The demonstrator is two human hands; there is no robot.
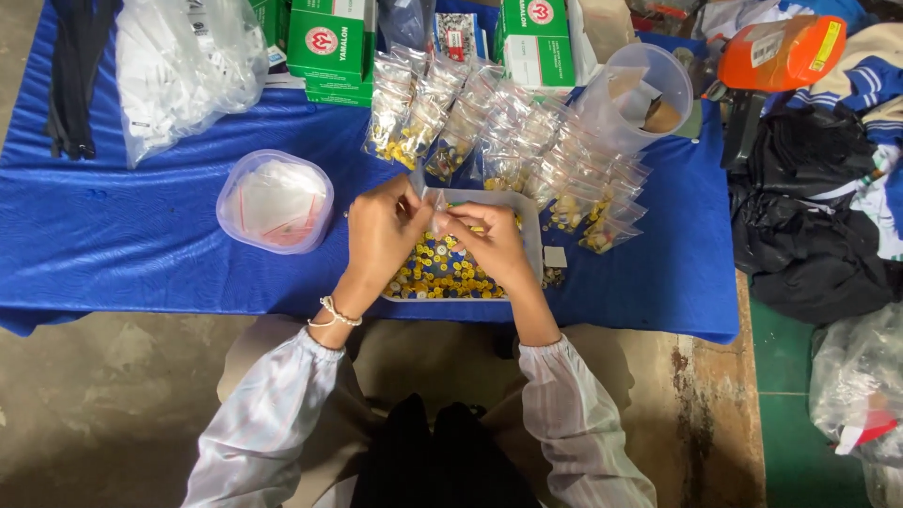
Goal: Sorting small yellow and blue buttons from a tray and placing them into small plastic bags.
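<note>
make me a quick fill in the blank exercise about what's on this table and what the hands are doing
1. Both hands, the left hand and right hand, hold a small clear ____ between them.
2. The tray beneath them holds mostly ____ buttons.
3. The table is covered by a ____ cloth.
4. The round lidded container sits to the ____ of the tray.

Missing words: bag; yellow; blue; left

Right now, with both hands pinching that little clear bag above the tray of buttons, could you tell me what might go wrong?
The small clear bag is held between the left hand and right hand over the tray; a slip could drop buttons back or onto the blue cloth. The filled bags are heaped loosely behind, so a reaching sleeve might slide them.
</note>
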